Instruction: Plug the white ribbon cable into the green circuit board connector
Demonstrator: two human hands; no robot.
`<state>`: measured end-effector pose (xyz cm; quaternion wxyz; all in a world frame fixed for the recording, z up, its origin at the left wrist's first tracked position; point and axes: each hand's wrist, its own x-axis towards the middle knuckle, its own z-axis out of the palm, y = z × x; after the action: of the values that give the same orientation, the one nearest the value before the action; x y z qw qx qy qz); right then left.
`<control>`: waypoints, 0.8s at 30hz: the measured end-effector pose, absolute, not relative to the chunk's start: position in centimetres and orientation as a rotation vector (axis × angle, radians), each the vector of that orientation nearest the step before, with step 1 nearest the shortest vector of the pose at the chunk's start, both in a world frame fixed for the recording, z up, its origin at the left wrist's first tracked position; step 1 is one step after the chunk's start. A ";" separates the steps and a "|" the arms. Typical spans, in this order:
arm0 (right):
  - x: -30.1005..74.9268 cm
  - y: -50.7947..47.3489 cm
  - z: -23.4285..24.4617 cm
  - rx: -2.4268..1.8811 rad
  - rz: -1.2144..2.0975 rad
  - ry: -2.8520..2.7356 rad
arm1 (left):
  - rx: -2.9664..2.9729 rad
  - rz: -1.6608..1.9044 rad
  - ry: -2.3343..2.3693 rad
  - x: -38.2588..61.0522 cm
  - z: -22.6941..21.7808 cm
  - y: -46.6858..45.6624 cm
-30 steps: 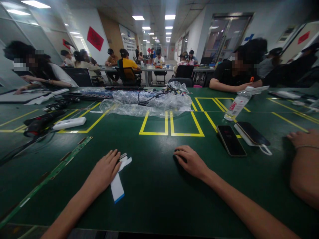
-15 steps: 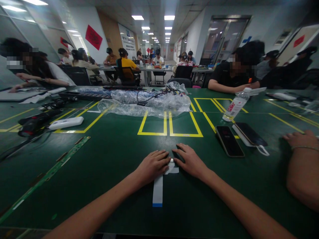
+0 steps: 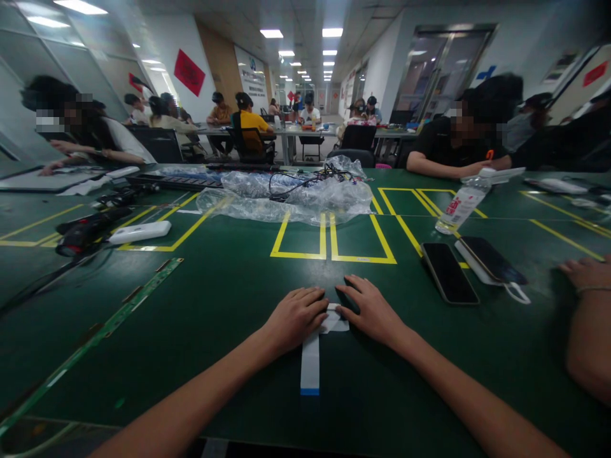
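The white strip (image 3: 310, 366) looks smooth and matt, the tabletop (image 3: 382, 407) faintly glossy, the plastic wrap (image 3: 329, 205) crinkled.

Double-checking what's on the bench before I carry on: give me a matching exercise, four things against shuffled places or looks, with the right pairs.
1. White strip
2. Circuit board
3. Bottle
4. Plastic wrap

A. Just beyond the phones
B. Clear and crumpled
C. By the left hand, its near end blue
D. Long, narrow and green

Pairs: 1-C, 2-D, 3-A, 4-B
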<state>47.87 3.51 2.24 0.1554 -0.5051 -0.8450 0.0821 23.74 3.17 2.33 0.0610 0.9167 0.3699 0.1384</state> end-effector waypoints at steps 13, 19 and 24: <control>48.3 3.1 3.4 -1.505 0.325 -2.454 | 2.110 0.038 2.425 7.9 3.4 1.1; 48.8 3.2 3.2 -1.478 0.335 -2.457 | 1.645 0.013 2.717 0.3 1.3 -1.7; 48.9 3.3 3.2 -1.505 0.362 -2.453 | 1.770 0.014 2.665 -1.0 -0.6 -1.9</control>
<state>48.94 3.25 3.15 0.1203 -0.5151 -0.8395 0.1240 -1.02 -1.88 -0.56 -0.0290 0.5530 0.8327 0.0044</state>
